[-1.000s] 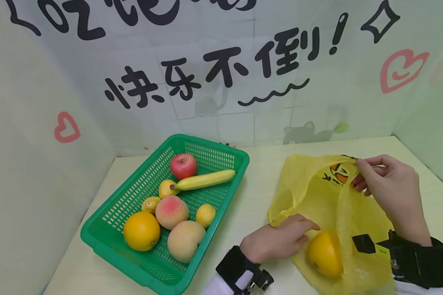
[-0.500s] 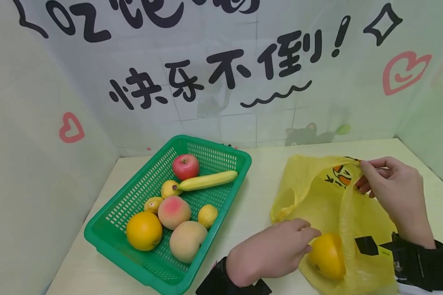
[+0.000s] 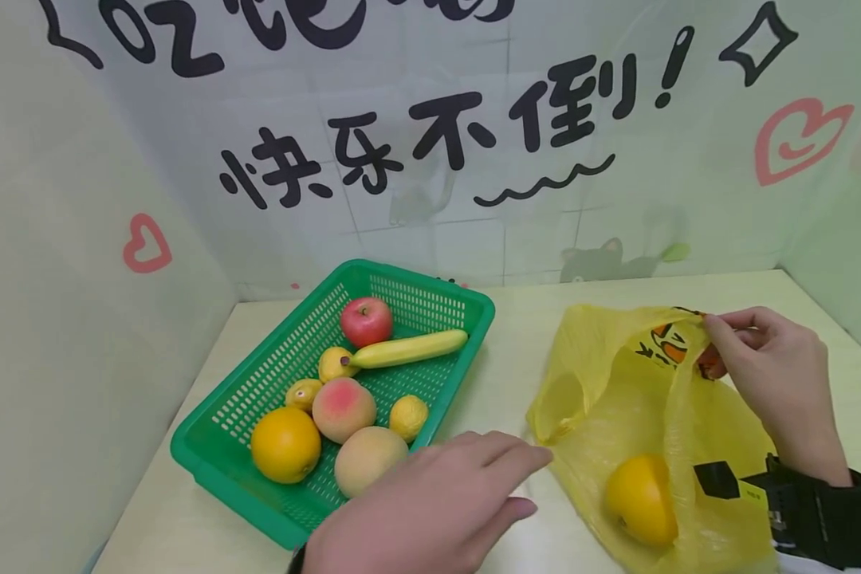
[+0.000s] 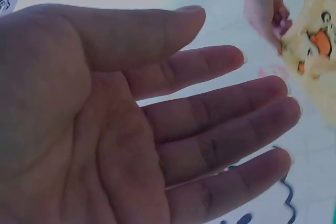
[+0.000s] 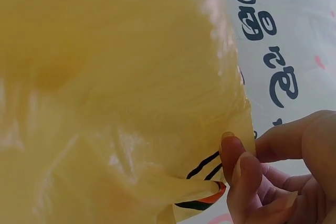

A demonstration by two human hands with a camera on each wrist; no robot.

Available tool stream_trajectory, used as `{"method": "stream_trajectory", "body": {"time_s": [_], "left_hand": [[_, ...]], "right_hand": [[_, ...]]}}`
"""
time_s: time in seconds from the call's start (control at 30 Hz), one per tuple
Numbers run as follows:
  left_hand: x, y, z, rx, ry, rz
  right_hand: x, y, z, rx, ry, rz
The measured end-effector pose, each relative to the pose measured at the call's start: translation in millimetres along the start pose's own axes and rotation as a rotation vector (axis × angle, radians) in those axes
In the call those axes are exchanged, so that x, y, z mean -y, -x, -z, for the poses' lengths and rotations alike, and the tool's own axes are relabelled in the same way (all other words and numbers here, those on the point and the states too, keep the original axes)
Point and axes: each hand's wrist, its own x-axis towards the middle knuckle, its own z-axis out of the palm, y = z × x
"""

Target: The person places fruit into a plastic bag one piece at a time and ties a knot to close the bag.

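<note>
My left hand (image 3: 430, 502) is between the basket and the bag, its fingers stretched and slightly spread. It holds nothing; the left wrist view shows its bare palm (image 4: 121, 145). With my right hand (image 3: 778, 375) I pinch the upper edge of a yellow plastic bag (image 3: 603, 399), thumb against fingers. The bag's mouth gapes, and a round orange-yellow fruit (image 3: 640, 501) lies inside it, partly behind a fold. To the left stands a green basket (image 3: 222, 478) holding a red apple (image 3: 367, 321), a banana (image 3: 412, 349), an orange (image 3: 285, 445), peaches (image 3: 344, 410) and small yellow fruits (image 3: 408, 417).
Basket and bag stand on a pale table (image 3: 505, 351) with a strip of tabletop between them. A whitish wall (image 3: 416, 239) with black lettering and pink hearts rises behind, and side walls close off left and right.
My left hand has come away from the fruit in the bag, moving left and toward me, and its fingers have straightened. The right hand keeps its pinch on the bag.
</note>
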Motion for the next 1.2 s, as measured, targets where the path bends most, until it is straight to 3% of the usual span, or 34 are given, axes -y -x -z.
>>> {"method": "stream_trajectory", "body": {"time_s": [0.17, 0.23, 0.37, 0.53, 0.67, 0.9, 1.1, 1.2], "left_hand": [[15.3, 19.2, 23.0, -0.13, -0.006, 0.138], [26.7, 22.4, 30.8, -0.188, -0.018, 0.18], [58.4, 22.5, 47.1, -0.224, -0.016, 0.263], [99.2, 17.3, 60.8, -0.182, -0.045, 0.388], [122.9, 7.8, 64.0, -0.08, -0.08, 0.491], [158.7, -20.2, 63.1, 0.009, 0.002, 0.542], [181.8, -45.2, 55.2, 0.053, -0.03, 0.606], [190.5, -54.8, 51.4, 0.074, -0.002, 0.661]], "right_hand": [[-1.2, -0.8, 0.7, -0.006, 0.0, 0.003], [-1.8, -0.8, 0.5, -0.006, 0.0, -0.002], [-3.2, -1.6, 0.2, -0.013, -0.001, -0.009], [-7.5, -3.8, 1.3, -0.015, -0.006, -0.005], [-12.6, -5.5, 3.0, 0.006, -0.029, -0.007], [-20.6, -10.8, 4.9, 0.015, -0.02, -0.006], [-27.0, -14.3, 4.7, 0.008, 0.01, -0.047], [-29.4, -15.5, 4.7, 0.004, 0.026, -0.065]]}}
